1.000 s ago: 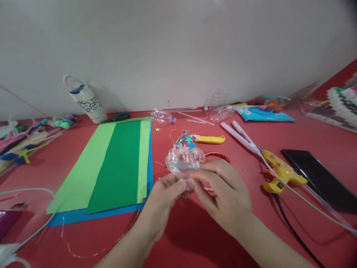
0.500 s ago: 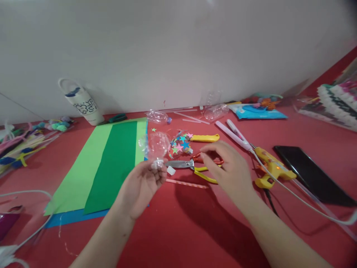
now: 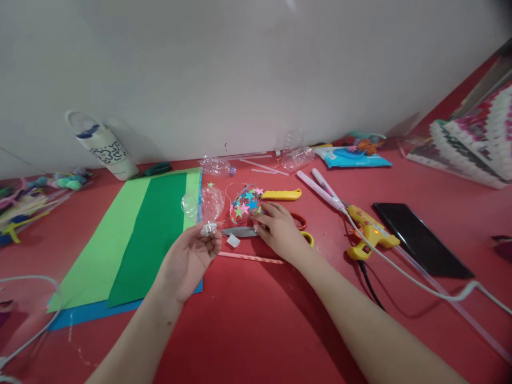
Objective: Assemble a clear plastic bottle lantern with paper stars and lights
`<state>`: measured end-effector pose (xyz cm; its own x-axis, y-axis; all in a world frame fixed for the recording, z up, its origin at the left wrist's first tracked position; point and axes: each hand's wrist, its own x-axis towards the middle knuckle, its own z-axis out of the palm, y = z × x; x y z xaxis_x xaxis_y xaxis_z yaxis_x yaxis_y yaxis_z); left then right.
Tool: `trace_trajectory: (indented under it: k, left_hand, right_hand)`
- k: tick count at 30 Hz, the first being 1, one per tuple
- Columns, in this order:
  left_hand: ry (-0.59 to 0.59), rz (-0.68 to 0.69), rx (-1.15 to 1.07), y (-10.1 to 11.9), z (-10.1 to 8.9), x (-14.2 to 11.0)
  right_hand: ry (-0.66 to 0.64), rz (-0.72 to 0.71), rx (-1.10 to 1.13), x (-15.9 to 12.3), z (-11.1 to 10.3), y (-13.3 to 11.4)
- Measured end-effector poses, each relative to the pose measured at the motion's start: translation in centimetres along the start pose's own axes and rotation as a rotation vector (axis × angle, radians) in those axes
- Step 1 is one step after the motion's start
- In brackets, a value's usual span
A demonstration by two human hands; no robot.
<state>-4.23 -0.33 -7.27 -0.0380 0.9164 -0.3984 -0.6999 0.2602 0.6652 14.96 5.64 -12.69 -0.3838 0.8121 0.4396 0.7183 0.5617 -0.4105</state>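
Observation:
My left hand (image 3: 191, 257) is closed round the neck of a clear cut bottle top (image 3: 204, 208) and holds it up above the red table (image 3: 260, 320). My right hand (image 3: 280, 229) reaches forward, its fingertips pinched at a small heap of coloured paper stars (image 3: 245, 202). Under that hand lie scissors (image 3: 244, 232) with red and yellow handles. A pink striped straw (image 3: 250, 258) lies just in front of both hands.
Green and blue paper sheets (image 3: 140, 234) lie at left. A yellow craft knife (image 3: 280, 195), yellow glue gun (image 3: 370, 232) with cable, pink tool (image 3: 322, 189), black phone (image 3: 420, 237), clear bottles (image 3: 216, 166), a white cup (image 3: 106, 146) and pipe cleaners (image 3: 28, 197) surround the work area.
Both hands held the clear piece together a second ago. The left hand now holds it alone, further left, while the right hand has gone forward to the paper stars.

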Motion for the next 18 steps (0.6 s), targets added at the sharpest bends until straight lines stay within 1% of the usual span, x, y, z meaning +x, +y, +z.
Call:
trace_trajectory:
  k: [3,6,10,11,15,18]
  left_hand:
    - [-0.008,0.009,0.004,-0.1,-0.3,0.0]
    - [-0.009,0.033,-0.002,0.2,-0.4,0.1]
    - [0.015,0.054,-0.023,0.6,-0.5,0.0]
    - [0.019,0.053,-0.036,0.6,-0.5,-0.1]
    - [0.048,0.037,-0.074,0.6,-0.5,-0.6]
    - [0.047,0.050,-0.062,0.5,-0.3,-1.2]
  right_hand:
    - [0.018,-0.005,0.008,0.1,0.2,-0.6]
    - [0.064,0.008,0.031,0.0,-0.4,-1.9]
    - [0.128,0.054,0.077,-0.7,-2.2,-3.8]
    - [0.140,0.080,0.122,-0.9,-2.7,-4.2]
    - [0.108,0.189,0.343,-2.1,-4.7,-5.7]
    - [0.107,0.188,0.414,-2.6,-5.8,-6.4]
